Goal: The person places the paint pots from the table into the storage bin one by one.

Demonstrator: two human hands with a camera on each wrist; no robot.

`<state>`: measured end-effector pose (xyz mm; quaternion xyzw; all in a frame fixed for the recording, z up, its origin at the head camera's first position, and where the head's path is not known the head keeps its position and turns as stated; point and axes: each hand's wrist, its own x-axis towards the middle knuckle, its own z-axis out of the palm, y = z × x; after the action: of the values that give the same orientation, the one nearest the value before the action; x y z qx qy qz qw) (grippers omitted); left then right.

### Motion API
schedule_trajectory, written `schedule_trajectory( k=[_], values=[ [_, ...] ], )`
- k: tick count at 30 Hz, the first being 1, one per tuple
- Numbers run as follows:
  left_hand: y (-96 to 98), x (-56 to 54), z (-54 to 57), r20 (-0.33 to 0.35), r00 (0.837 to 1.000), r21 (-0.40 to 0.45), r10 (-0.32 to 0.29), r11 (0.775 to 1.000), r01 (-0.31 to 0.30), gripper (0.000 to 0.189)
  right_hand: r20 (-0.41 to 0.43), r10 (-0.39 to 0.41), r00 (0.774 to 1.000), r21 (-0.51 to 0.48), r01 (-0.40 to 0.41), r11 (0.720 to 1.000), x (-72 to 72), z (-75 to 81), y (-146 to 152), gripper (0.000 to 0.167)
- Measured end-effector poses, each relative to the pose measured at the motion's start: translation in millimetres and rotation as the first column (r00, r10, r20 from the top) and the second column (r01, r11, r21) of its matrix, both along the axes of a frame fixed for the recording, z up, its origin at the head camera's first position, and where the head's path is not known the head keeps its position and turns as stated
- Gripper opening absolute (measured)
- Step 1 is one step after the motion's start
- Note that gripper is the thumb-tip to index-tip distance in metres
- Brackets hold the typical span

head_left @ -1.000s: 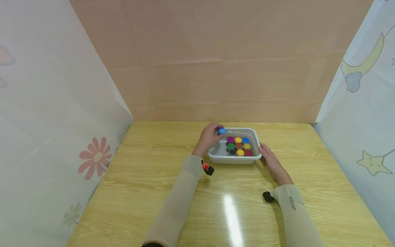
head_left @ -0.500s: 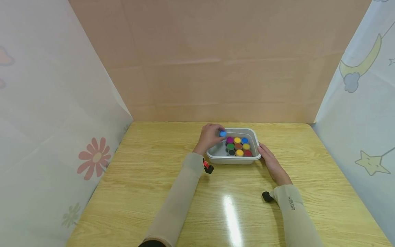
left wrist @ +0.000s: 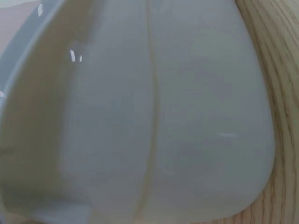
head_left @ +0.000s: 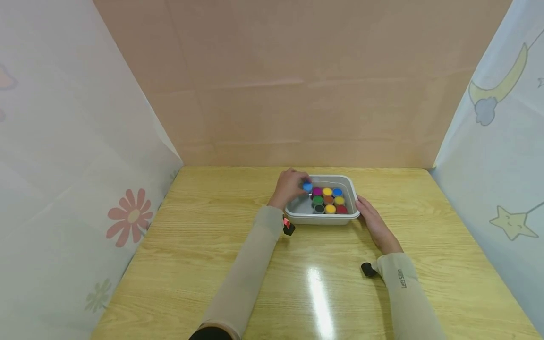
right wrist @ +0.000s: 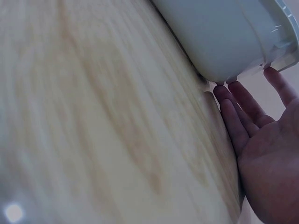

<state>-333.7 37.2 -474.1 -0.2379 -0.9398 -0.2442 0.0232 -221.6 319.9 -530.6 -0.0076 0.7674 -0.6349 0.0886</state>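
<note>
A white rectangular plastic tray stands on the table, with several small round paint pots grouped in its right part. Their tops are purple, yellow, blue, green, orange, black and red. Between thumb and fingers my left hand pinches a blue-topped paint pot, inside the tray's back left, beside the purple one. My right hand touches the tray's right end; in the right wrist view its fairly straight fingertips meet the outer wall. The left wrist view holds only the tray's outside wall, without the hand.
The wooden table reaches back to a brown paper wall. Patterned white sheets stand at the left and right. A bright light reflection lies on the tabletop in front of the tray.
My left hand has brought the blue-topped pot from the tray's back rim down and slightly forward, close to the purple pot. The right hand has kept its place at the tray's end.
</note>
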Motion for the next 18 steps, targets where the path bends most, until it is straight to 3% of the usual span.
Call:
schedule_trajectory(
  k=[6,18],
  values=[
    [0.8,-0.7,-2.8,-0.022,0.999,-0.065,-0.037,0.997,0.036,0.029,0.005,-0.003,1.0,0.001,0.003,1.0,0.0,0.0,-0.1,0.076],
    [2.9,0.2,-4.8,-0.056,0.998,-0.158,-0.024,0.987,0.015,0.031,0.009,0.008,1.0,-0.002,-0.008,1.0,-2.3,0.6,1.5,0.077]
  ],
)
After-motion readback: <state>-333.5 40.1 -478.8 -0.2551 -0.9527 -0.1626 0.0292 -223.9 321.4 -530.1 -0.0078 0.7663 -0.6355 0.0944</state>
